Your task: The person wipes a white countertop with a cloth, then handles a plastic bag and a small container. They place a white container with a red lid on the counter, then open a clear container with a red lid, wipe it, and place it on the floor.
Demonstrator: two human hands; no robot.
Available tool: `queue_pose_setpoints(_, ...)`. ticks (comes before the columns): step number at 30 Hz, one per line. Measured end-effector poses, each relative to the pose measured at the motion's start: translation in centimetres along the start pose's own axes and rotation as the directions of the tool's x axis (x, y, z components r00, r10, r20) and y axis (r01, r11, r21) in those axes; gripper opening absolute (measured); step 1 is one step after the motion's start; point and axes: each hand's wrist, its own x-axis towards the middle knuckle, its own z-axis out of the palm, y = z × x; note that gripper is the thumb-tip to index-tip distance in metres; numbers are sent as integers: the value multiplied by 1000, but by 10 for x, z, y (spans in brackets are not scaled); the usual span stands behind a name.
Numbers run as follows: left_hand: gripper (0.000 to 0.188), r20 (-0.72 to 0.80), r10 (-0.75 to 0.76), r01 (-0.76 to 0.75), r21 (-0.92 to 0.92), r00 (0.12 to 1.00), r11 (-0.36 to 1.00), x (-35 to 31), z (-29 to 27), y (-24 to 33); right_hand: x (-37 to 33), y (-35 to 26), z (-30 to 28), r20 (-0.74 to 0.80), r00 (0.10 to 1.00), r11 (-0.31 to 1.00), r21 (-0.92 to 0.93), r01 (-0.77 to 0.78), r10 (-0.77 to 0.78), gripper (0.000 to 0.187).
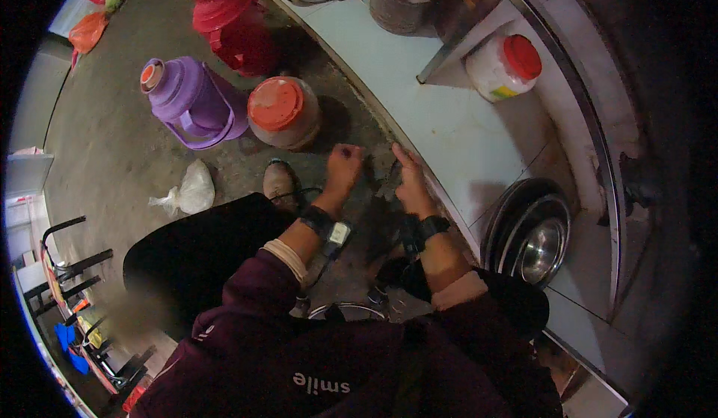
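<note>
My left hand is closed in front of me over the floor. A small dark spot shows at its curled fingers, too small to name. Just right of it, my right hand has one finger stretched forward and apart from the others, with nothing visible in it. The hands do not touch. Dark bands with a small device sit on both wrists. Beyond my left hand stands a clear jar with an orange-red lid. A shoe shows left of that hand.
A purple thermos flask and a red one stand on the floor, near a tied white plastic bag. Along the right runs a tiled ledge with a red-lidded jar and stacked metal basins. A metal rack is at lower left.
</note>
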Motion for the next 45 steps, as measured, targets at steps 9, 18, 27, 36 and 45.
queue_pose_setpoints(9, 38, -698, 92, -148, -20, 710, 989, 33, -110, 13, 22, -24, 91, 34, 993, 982, -153, -111, 117, 36)
queue_pose_setpoints(18, 79, -356, 185, -223, -68, 916, 972, 107, -159, 23, 76, -56, 174, 200, 976, 957, -288, -29, 90, 72)
queue_pose_setpoints(27, 67, -289, 179, -187, -3, 941, 982, 107, -158, 22, 84, -48, 188, 117, 974, 954, -252, -161, 195, 65)
queue_pose_setpoints(36, 51, -312, 193, -150, 157, 930, 976, 27, -121, 21, 23, -31, 132, -8, 983, 967, -174, -183, 185, 50)
queue_pose_setpoints(45, 49, 12, 147, -146, 217, 989, 965, -42, -97, -13, -66, -5, 68, -106, 978, 970, -142, -195, 181, 38)
